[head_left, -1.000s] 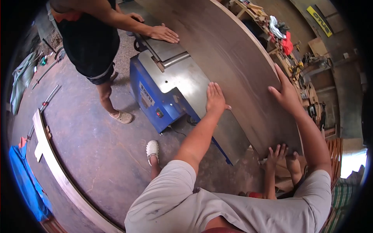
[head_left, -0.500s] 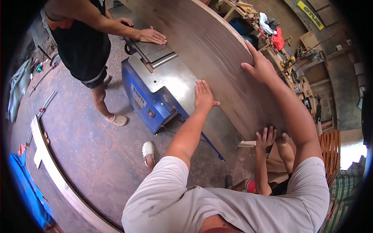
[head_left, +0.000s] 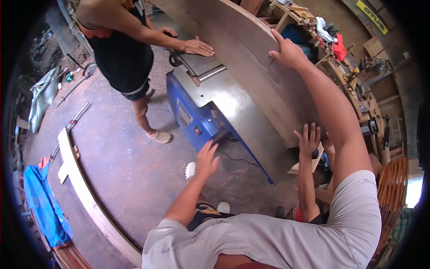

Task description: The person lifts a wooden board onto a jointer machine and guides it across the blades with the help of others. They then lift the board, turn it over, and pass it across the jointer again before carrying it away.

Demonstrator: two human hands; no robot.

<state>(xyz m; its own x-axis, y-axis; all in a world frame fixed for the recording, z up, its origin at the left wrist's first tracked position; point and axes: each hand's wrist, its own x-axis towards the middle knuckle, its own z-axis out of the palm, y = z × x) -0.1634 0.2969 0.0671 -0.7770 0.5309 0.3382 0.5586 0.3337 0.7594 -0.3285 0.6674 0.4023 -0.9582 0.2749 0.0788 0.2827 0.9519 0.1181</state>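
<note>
A wide, dark wooden board (head_left: 255, 67) stands on its long edge along the metal table (head_left: 237, 105) of a blue jointer (head_left: 190, 121). My right hand (head_left: 289, 51) grips the board's upper edge, fingers over the top and thumb on the near face. Free of the board, my left hand (head_left: 207, 161) hangs in the air near the jointer's front corner, fingers apart and holding nothing. A co-worker's hand (head_left: 197, 46) lies flat near the board's far part, above the jointer table. Another person's hand (head_left: 309, 140) presses against the board's near end.
On the floor to the left lies a long pale curved wooden piece (head_left: 92, 201), near bar clamps (head_left: 78, 117) and a blue tarp (head_left: 42, 197). A cluttered workbench (head_left: 327, 67) with tools runs along the right. A cable (head_left: 239, 159) trails under the jointer.
My left hand has come off the jointer table and moved down and left. My right hand stays on the board's top edge. The view has shifted, moving the scene rightward.
</note>
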